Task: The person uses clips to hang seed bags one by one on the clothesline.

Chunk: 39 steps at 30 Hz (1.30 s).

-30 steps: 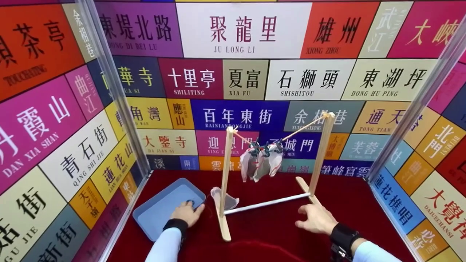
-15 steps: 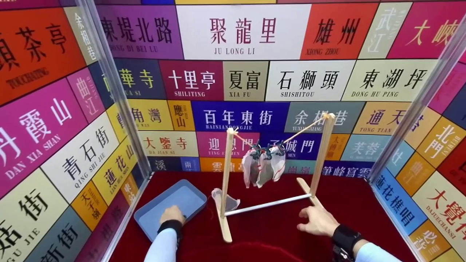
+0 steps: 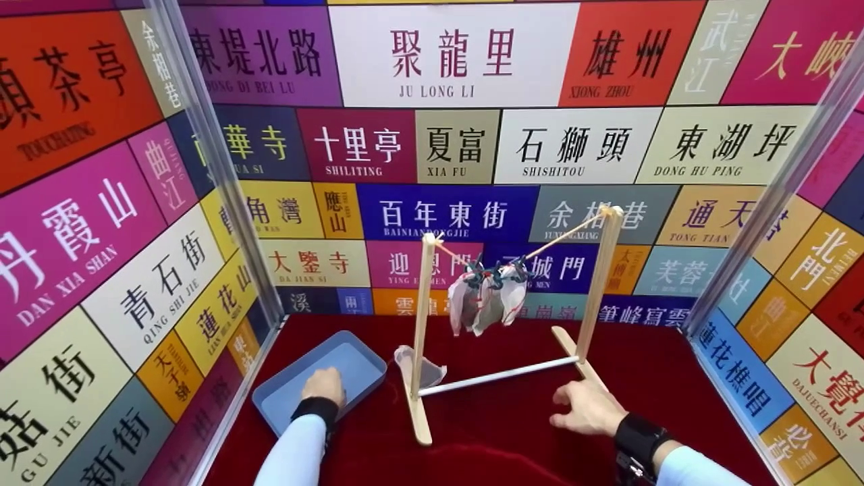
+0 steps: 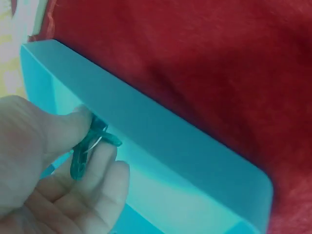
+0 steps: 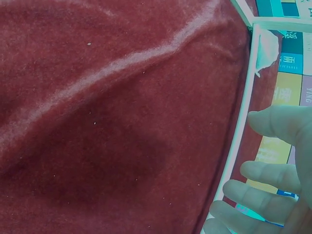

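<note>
My left hand (image 3: pixel 324 390) is low over the blue tray (image 3: pixel 364 352). In the left wrist view its thumb and fingers pinch a small green clothespin (image 4: pixel 80 163) beside the tray's inner wall. To the right, a wooden rack (image 3: pixel 420 317) has a string (image 3: pixel 565 236) tied between its two posts. White cloth pieces (image 3: pixel 466 304) with red marks hang bunched on that string under several dark green clips (image 3: pixel 506 273). My right hand (image 3: pixel 586 407) hovers near the rack's right foot, fingers loosely bent and holding nothing.
A pale cloth piece (image 3: pixel 432 375) lies behind the rack's left post. A white bar (image 3: pixel 503 376) joins the rack's feet low down. Dark red velvet (image 3: pixel 499 432) covers the table, and printed panels (image 3: pixel 445 145) wall in the back and sides.
My left hand has moved left from the tray's right edge to over its inside. The hanging cloths have swung slightly. My right hand has stayed nearly in place.
</note>
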### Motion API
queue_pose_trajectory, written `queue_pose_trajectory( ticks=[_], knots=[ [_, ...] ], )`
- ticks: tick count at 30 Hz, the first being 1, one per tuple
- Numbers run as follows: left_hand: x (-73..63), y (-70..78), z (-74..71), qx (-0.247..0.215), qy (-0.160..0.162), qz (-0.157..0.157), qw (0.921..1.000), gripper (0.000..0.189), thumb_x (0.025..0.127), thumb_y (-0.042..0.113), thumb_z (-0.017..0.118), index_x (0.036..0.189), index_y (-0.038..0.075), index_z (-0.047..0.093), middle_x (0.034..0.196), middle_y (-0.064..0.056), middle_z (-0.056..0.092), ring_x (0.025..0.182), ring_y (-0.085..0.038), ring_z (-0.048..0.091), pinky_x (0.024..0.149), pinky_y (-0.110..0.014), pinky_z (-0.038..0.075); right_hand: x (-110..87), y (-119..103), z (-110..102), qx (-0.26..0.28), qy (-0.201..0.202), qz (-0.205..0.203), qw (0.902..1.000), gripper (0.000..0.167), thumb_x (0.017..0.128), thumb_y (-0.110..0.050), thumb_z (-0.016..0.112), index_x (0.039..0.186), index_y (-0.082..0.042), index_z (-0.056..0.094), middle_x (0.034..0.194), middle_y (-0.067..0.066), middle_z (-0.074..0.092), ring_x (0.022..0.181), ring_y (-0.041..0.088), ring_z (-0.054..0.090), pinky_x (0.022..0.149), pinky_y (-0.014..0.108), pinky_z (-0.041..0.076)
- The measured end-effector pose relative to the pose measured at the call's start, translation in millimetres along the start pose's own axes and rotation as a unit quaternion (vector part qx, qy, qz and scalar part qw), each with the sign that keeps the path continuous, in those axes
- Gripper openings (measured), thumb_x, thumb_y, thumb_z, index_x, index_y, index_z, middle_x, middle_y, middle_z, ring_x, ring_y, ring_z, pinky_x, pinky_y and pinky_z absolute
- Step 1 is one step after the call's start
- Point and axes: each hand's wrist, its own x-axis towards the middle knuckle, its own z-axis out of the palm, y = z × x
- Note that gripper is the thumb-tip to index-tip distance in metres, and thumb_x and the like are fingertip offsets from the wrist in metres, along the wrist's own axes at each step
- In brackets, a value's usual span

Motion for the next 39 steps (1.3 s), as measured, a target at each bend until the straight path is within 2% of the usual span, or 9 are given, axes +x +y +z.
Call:
queue_pose_trajectory(
  ticks=[4, 8, 16, 20, 27, 31, 36, 38, 39],
  knots=[
    [-3.4, 35.8, -21.6, 0.016, 0.024, 0.057, 0.9980, 0.008, 0.085, -0.002, 0.079, 0.090, -0.004, 0.073, 0.093, -0.029, 0.079, 0.091, -0.051, 0.080, 0.080, -0.062, 0.068, 1.1, -4.8, -2.3, 0.000, 0.005, -0.007, 1.0000, 0.038, 0.079, -0.035, 0.093, 0.099, -0.005, 0.083, 0.092, 0.007, 0.084, 0.087, 0.025, 0.078, 0.080, 0.039, 0.063],
    [-1.7, 64.5, -34.5, -0.022, 0.044, 0.094, 0.9943, 0.006, 0.082, -0.002, 0.077, 0.082, 0.003, 0.074, 0.085, -0.019, 0.079, 0.084, -0.043, 0.079, 0.076, -0.057, 0.067, 1.9, -15.9, -4.3, 0.017, 0.007, -0.014, 0.9997, 0.033, 0.082, -0.035, 0.093, 0.098, -0.008, 0.084, 0.087, 0.003, 0.083, 0.083, 0.022, 0.078, 0.075, 0.034, 0.062],
    [-17.4, 130.2, -61.4, -0.120, -0.008, 0.156, 0.9805, 0.008, 0.083, 0.009, 0.080, 0.089, 0.011, 0.076, 0.081, -0.004, 0.077, 0.075, -0.020, 0.068, 0.069, -0.039, 0.058, 1.5, -45.6, -7.2, 0.056, 0.015, -0.055, 0.9968, 0.022, 0.087, -0.033, 0.092, 0.097, -0.014, 0.086, 0.078, -0.009, 0.082, 0.075, 0.013, 0.077, 0.064, 0.028, 0.058],
    [-34.5, 169.1, -57.9, -0.196, -0.041, 0.196, 0.9600, 0.007, 0.088, 0.014, 0.085, 0.094, 0.010, 0.081, 0.083, -0.003, 0.082, 0.070, -0.008, 0.069, 0.066, -0.028, 0.060, 4.4, -66.2, -6.9, 0.063, 0.048, -0.099, 0.9919, 0.028, 0.089, -0.041, 0.091, 0.100, -0.015, 0.086, 0.079, -0.011, 0.082, 0.072, 0.006, 0.075, 0.064, 0.026, 0.057],
    [-56.8, 229.7, -53.5, -0.372, -0.116, 0.183, 0.9024, 0.009, 0.094, 0.008, 0.084, 0.092, 0.007, 0.075, 0.077, -0.007, 0.080, 0.050, -0.002, 0.066, 0.048, -0.026, 0.060, 17.5, -99.3, -2.3, 0.068, 0.138, -0.173, 0.9729, 0.043, 0.089, -0.052, 0.092, 0.115, -0.019, 0.083, 0.092, -0.007, 0.082, 0.076, -0.002, 0.070, 0.068, 0.024, 0.058],
    [-61.4, 246.8, -52.7, -0.411, -0.106, 0.167, 0.8902, 0.010, 0.096, 0.008, 0.083, 0.091, 0.008, 0.074, 0.077, -0.007, 0.080, 0.050, -0.005, 0.068, 0.050, -0.028, 0.062, 22.6, -105.0, -0.6, 0.076, 0.175, -0.181, 0.9648, 0.023, 0.089, -0.036, 0.093, 0.108, -0.024, 0.084, 0.085, -0.010, 0.081, 0.074, 0.001, 0.071, 0.067, 0.022, 0.057],
    [-65.5, 249.2, -47.8, -0.443, -0.128, 0.151, 0.8746, 0.011, 0.098, 0.009, 0.083, 0.092, 0.007, 0.074, 0.076, -0.006, 0.080, 0.054, -0.011, 0.073, 0.055, -0.040, 0.067, 19.7, -99.7, 1.6, 0.076, 0.201, -0.187, 0.9585, 0.019, 0.084, -0.024, 0.095, 0.099, -0.022, 0.084, 0.079, -0.009, 0.078, 0.069, 0.008, 0.072, 0.065, 0.018, 0.054],
    [-64.9, 244.3, -44.3, -0.438, -0.138, 0.145, 0.8766, 0.010, 0.099, 0.010, 0.082, 0.092, 0.006, 0.075, 0.076, -0.007, 0.080, 0.057, -0.014, 0.076, 0.056, -0.040, 0.068, 18.7, -95.8, 2.4, 0.062, 0.207, -0.190, 0.9579, 0.018, 0.081, -0.024, 0.095, 0.095, -0.022, 0.082, 0.076, -0.009, 0.076, 0.068, 0.006, 0.070, 0.064, 0.017, 0.052],
    [-63.7, 240.5, -42.3, -0.424, -0.136, 0.140, 0.8845, 0.010, 0.099, 0.011, 0.081, 0.092, 0.006, 0.075, 0.075, -0.008, 0.080, 0.058, -0.015, 0.077, 0.056, -0.039, 0.067, 18.2, -93.7, 2.7, 0.056, 0.206, -0.190, 0.9582, 0.017, 0.080, -0.023, 0.094, 0.093, -0.023, 0.082, 0.075, -0.009, 0.075, 0.068, 0.005, 0.069, 0.063, 0.017, 0.051]
  ],
)
